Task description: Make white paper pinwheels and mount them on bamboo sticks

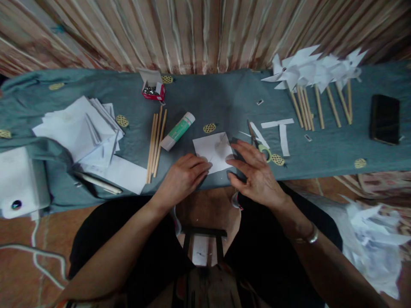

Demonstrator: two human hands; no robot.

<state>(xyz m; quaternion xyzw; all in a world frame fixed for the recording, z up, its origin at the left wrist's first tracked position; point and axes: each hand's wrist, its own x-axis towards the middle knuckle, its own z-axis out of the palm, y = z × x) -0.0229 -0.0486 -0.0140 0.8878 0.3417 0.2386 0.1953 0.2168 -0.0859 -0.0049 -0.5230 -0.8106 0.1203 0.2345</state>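
Observation:
A small white paper square [213,147] lies on the blue-green cloth between my hands. My left hand [186,175] rests at its lower left corner, fingers together and bent over the edge; whether they pinch the paper is hard to make out. My right hand [253,173] has its fingers spread, with fingertips touching the paper's right side. Close to the right fingers lie scissors [263,150] with green handles and some white paper strips [283,140]. A green and white glue stick [178,131] lies up and left of the square.
Wooden sticks [156,145] and an open red box [153,90] lie left of centre. Farther left are stacked papers [80,130] and a white device [22,184]. Paper pinwheels [316,72] and a black phone-like object [384,119] are at right. A bag of pinwheels [372,244] stands lower right.

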